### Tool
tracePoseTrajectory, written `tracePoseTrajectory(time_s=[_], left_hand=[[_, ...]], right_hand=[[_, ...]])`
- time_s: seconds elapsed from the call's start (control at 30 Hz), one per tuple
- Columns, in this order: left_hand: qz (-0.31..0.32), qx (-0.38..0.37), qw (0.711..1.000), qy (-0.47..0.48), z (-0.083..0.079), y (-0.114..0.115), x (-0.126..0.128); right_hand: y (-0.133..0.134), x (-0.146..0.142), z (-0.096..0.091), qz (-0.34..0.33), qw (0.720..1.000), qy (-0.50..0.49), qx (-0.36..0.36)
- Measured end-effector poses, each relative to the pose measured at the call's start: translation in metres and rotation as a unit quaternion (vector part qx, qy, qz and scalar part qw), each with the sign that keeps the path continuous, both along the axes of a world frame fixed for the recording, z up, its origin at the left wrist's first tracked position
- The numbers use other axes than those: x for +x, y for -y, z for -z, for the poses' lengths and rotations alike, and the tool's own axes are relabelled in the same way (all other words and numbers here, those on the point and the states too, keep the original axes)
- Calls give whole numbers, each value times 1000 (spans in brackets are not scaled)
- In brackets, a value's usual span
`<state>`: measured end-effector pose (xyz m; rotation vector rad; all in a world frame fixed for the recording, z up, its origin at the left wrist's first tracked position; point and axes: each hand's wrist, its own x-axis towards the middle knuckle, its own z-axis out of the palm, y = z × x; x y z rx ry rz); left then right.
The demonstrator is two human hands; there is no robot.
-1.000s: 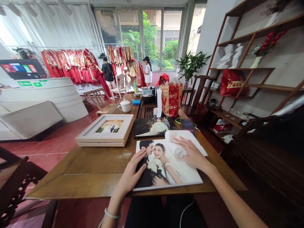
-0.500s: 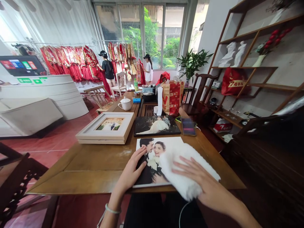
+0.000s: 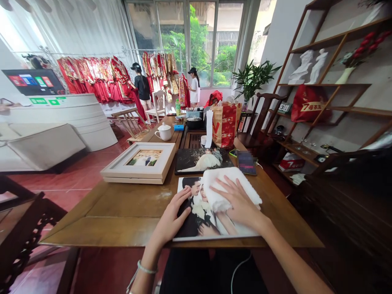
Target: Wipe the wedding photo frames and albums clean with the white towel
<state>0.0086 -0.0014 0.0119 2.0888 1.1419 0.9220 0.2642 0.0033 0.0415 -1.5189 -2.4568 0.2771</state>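
Observation:
A photo print (image 3: 196,220) of a couple lies flat near the front edge of the wooden table. My left hand (image 3: 174,212) rests on its left side, fingers stretched out and holding nothing. Over the print's upper right part lies a folded white towel (image 3: 245,185), covering that area. My right hand (image 3: 235,200) presses flat on the towel with its fingers spread. Just behind the print sits a dark photo panel (image 3: 202,161) showing a white gown.
Left on the table (image 3: 122,220) are stacked pale picture frames (image 3: 171,157). A phone (image 3: 246,163) lies at the right, near a red paper bag (image 3: 225,124). Farther back stands a lidded white cup (image 3: 164,131). Two people are by the garment racks.
My right hand has pushed the towel up and left over the print, uncovering its lower right part. The left hand stays in place on the print.

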Motion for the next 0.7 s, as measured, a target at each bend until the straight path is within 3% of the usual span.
tracePoseTrajectory(time_s=[0.2, 0.3, 0.43, 0.6, 0.7], left_hand=[[-2, 4, 1000, 4, 3, -1, 1], [-1, 7, 1000, 3, 3, -1, 0], [0, -4, 1000, -8, 2, 1, 0], [5, -6, 1000, -12, 1, 1, -2], [3, -7, 1000, -13, 2, 1, -2]], right_hand=[[85, -7, -9, -159, 986, -3, -54], [99, -4, -9, -188, 980, -7, -69], [73, 8, 0, -119, 993, -20, -16], [1, 28, 6, 16, 1000, -5, 18], [-31, 26, 4, 83, 996, 1, 10]])
